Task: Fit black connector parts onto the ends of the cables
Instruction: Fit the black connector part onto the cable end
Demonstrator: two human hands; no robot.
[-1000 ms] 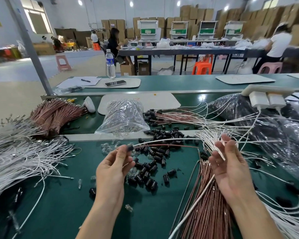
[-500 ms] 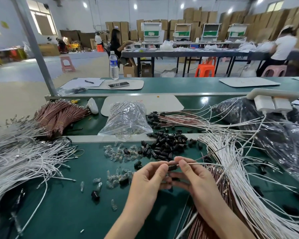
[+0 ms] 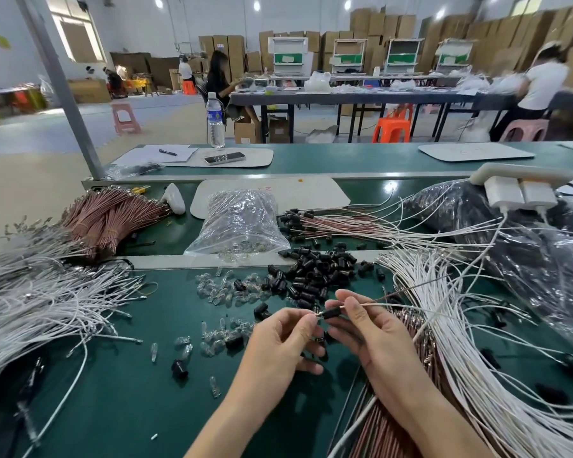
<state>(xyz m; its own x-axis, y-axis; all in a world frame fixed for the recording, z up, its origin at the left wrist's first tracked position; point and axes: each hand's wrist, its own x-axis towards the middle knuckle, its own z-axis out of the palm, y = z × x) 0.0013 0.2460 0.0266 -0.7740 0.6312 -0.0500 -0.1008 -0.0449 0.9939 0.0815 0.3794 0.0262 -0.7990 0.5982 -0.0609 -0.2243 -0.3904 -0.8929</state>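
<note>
My two hands meet over the green table. My right hand (image 3: 371, 335) pinches a black connector part (image 3: 332, 313) threaded on a white cable (image 3: 394, 305) that runs off to the right, with a brown cable beside it. My left hand (image 3: 285, 342) pinches the metal cable tip sticking out of the part's left end. A pile of loose black connector parts (image 3: 315, 272) lies just beyond my hands. White cables (image 3: 444, 325) and brown cables (image 3: 391, 431) fan out at my right.
Small clear bulbs (image 3: 222, 289) are scattered left of the black pile, behind them a clear bag (image 3: 242, 223) of more. White cables (image 3: 30, 302) heap at the left, bundled brown cables (image 3: 110, 216) behind. A dark plastic bag (image 3: 526, 259) and power strip (image 3: 520, 180) sit right.
My hands came together from apart; a second ago the left held a black part and the right held cables. Now both pinch the part and cable tip at the middle.
</note>
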